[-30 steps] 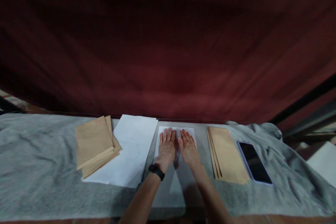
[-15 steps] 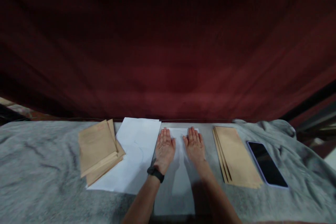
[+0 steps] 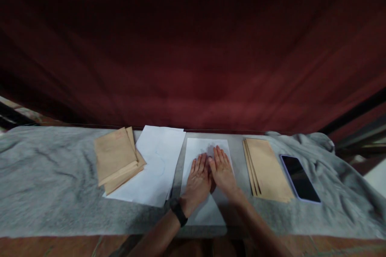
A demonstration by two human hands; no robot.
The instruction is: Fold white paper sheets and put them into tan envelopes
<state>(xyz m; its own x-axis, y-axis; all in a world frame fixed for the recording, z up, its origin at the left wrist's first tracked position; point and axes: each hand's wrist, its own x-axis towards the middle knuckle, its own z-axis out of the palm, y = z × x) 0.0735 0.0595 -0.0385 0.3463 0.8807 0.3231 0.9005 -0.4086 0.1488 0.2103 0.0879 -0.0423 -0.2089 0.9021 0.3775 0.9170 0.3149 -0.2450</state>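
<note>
A white sheet of paper (image 3: 197, 146) lies lengthwise on the grey cloth in front of me. My left hand (image 3: 198, 178) rests flat on its middle with fingers stretched out; a black band sits on that wrist. My right hand (image 3: 222, 170) lies flat beside it, fingers extended, the two hands touching at the thumbs. Neither hand holds anything.
A stack of white sheets (image 3: 153, 164) lies to the left, with brown envelopes (image 3: 116, 158) overlapping its left side. More brown envelopes (image 3: 267, 168) sit on the right, then a dark phone (image 3: 300, 178). Grey cloth (image 3: 45, 180) covers the table; a dark red curtain (image 3: 193, 48) hangs behind.
Both hands have slid back toward me along the white sheet and come together from spread apart. The far end of the sheet is now uncovered.
</note>
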